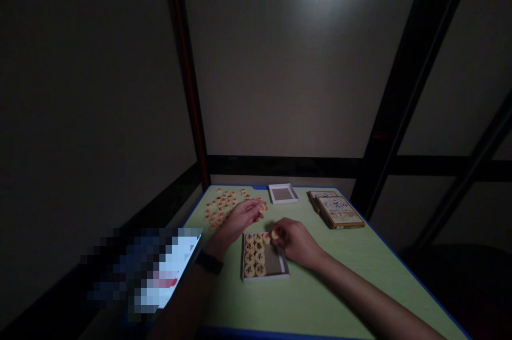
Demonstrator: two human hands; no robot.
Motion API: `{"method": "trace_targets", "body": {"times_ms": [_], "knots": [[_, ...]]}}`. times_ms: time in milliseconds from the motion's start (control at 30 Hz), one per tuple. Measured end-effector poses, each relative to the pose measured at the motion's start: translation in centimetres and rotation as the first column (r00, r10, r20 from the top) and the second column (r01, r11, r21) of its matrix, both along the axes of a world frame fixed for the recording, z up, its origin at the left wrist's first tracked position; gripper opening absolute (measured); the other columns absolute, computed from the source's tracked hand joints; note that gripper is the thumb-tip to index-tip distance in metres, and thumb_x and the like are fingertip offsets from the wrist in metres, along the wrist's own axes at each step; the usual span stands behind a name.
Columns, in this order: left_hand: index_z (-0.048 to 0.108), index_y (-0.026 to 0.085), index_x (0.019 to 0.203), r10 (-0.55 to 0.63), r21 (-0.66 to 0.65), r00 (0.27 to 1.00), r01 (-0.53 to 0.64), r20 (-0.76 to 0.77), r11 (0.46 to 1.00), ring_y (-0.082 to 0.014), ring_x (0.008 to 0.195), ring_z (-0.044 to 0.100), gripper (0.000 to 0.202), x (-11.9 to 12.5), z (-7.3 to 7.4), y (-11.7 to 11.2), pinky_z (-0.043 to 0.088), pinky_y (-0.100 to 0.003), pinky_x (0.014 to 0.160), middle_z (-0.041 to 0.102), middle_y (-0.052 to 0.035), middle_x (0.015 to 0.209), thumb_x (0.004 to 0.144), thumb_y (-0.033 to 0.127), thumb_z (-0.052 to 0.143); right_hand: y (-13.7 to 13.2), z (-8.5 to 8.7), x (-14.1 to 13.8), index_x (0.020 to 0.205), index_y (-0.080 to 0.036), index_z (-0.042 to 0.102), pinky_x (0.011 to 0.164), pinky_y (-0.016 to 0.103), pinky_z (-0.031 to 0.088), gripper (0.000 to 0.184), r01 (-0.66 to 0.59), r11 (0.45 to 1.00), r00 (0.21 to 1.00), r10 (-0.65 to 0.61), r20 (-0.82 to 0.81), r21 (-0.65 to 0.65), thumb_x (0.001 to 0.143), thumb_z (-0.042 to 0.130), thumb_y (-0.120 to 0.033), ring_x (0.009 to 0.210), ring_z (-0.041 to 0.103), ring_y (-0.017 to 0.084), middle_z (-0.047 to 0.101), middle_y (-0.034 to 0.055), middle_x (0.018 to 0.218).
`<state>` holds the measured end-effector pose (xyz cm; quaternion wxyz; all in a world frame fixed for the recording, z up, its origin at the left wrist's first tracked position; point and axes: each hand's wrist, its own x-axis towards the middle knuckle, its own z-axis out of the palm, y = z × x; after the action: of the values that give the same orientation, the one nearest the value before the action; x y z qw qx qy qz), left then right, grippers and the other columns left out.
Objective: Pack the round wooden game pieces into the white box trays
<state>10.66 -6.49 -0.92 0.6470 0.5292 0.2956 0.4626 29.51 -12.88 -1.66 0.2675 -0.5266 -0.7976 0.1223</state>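
Observation:
My right hand (294,240) pinches a round Chinese chess piece (275,234) over the top right part of a shallow white box (265,278). Inside the box, two columns of pieces with black characters (255,257) lie face up on the left, and a piece with a red character (266,237) sits at the top of a third column. Brown box floor shows on the right. My left hand (245,215), with a dark band on the wrist, is closed around at least one chess piece (262,208) beyond the box.
Many loose chess pieces (219,209) are scattered at the table's far left. A white box tray (283,194) lies at the back. Stacked printed boxes (338,211) rest at the right edge of the green table (340,286). A bright, partly pixelated screen (176,262) is at the left.

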Motion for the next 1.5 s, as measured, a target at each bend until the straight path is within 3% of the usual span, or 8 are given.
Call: {"method": "trace_targets", "body": {"times_ms": [267,600,933,1067,1200,1300,1400,1500], "knots": [[0.070,0.014,0.087,0.045,0.052,0.993,-0.040,-0.112,0.998,-0.0108,0.069,0.055,0.038,0.3,-0.5,0.1,0.038,-0.023,0.064,0.063,-0.0007,0.075,0.070,0.045,0.082,0.4,0.7,-1.2,0.079,-0.015,0.071,0.069,0.025,0.041,0.018,0.082,0.991,0.978,-0.061,0.201,-0.101,0.068,0.061,-0.005,0.077,0.061,0.018,0.069,0.0080,0.086],[0.070,0.015,0.096,0.009,0.017,0.992,-0.007,-0.128,1.000,-0.0136,0.077,0.063,0.045,0.2,-0.9,0.2,0.045,-0.026,0.071,0.070,-0.0051,0.090,0.063,0.039,0.088,1.1,-0.5,-1.1,0.088,-0.014,0.066,0.065,0.023,0.038,0.032,0.045,0.996,0.997,-0.041,0.065,-0.073,0.063,0.058,0.004,0.071,0.057,0.015,0.062,0.0036,0.082],[0.072,0.013,0.098,-0.046,0.010,0.993,0.048,-0.105,0.999,-0.0169,0.084,0.066,0.047,0.3,-1.6,0.6,0.050,-0.029,0.079,0.072,-0.0083,0.093,0.064,0.042,0.088,1.2,-0.7,-0.5,0.082,-0.019,0.056,0.062,0.023,0.040,0.035,0.010,1.000,0.992,-0.006,-0.127,0.026,0.059,0.054,0.007,0.067,0.056,0.014,0.061,-0.0015,0.076],[0.073,0.013,0.100,-0.035,0.049,0.987,0.044,-0.154,0.998,-0.0171,0.082,0.066,0.047,0.2,-1.7,0.7,0.050,-0.028,0.074,0.073,-0.0091,0.093,0.067,0.043,0.086,1.3,-0.7,0.0,0.100,-0.020,0.058,0.065,0.025,0.047,0.040,0.019,0.987,0.974,0.018,-0.225,0.161,0.066,0.058,0.001,0.073,0.061,0.016,0.065,0.0021,0.090],[0.073,0.012,0.101,-0.069,0.165,0.972,0.107,-0.224,0.980,-0.0186,0.083,0.066,0.044,0.4,-1.8,0.7,0.050,-0.028,0.071,0.074,-0.0108,0.097,0.073,0.045,0.080,1.1,-0.9,0.1,0.121,-0.020,0.056,0.083,0.034,0.052,0.040,-0.083,0.905,0.984,0.140,-0.109,0.416,0.083,0.059,-0.011,0.097,0.062,0.022,0.064,0.0118,0.115],[0.072,0.013,0.107,-0.108,0.205,0.955,0.168,-0.275,0.964,-0.0199,0.085,0.068,0.047,0.6,-1.9,0.9,0.051,-0.028,0.073,0.075,-0.0105,0.096,0.074,0.046,0.079,1.1,-0.9,0.3,0.112,-0.019,0.061,0.079,0.036,0.052,0.023,-0.122,0.842,0.990,0.141,0.003,0.525,0.090,0.055,-0.016,0.092,0.062,0.024,0.069,0.0116,0.102],[0.071,0.013,0.110,-0.099,0.256,0.928,0.200,-0.359,0.946,-0.0215,0.092,0.068,0.046,0.6,-1.7,0.8,0.053,-0.031,0.079,0.075,-0.0119,0.102,0.077,0.045,0.075,1.3,-0.8,0.8,0.105,-0.018,0.063,0.075,0.034,0.050,0.016,-0.110,0.836,0.993,0.121,0.015,0.538,0.094,0.051,-0.018,0.083,0.062,0.023,0.070,0.0104,0.092],[0.073,0.015,0.103,0.029,0.382,0.850,0.207,-0.527,0.901,-0.0219,0.096,0.068,0.033,0.4,-1.1,0.2,0.052,-0.032,0.087,0.075,-0.0109,0.105,0.079,0.037,0.071,1.5,-0.7,1.7,0.103,-0.017,0.064,0.074,0.033,0.048,0.014,-0.048,0.896,0.998,0.062,-0.018,0.441,0.094,0.055,-0.022,0.083,0.064,0.022,0.071,0.0097,0.090]]}}
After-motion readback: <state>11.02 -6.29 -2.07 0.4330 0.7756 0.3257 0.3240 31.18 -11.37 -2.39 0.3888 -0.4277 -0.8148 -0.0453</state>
